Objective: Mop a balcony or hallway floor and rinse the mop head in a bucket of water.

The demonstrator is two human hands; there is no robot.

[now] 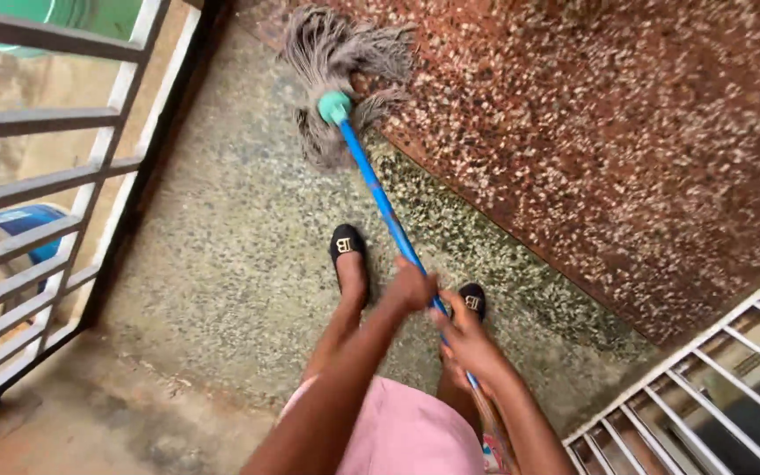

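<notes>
A string mop with a grey head (338, 53) and a teal collar (334, 107) lies on the speckled floor ahead of me. Its blue handle (382, 200) slants back toward me. My left hand (412, 287) grips the handle higher up the shaft, and my right hand (468, 341) grips it just below, nearer my body. The mop head rests where the grey-green terrazzo (222, 264) meets the red-brown terrazzo (626, 132). My feet in black slippers (347, 243) stand on the grey-green strip.
A grey metal railing (54, 185) runs along the left, with a blue container (28, 224) beyond it. A white metal grille (714, 387) stands at the lower right. A bare concrete patch (90, 422) lies at the lower left.
</notes>
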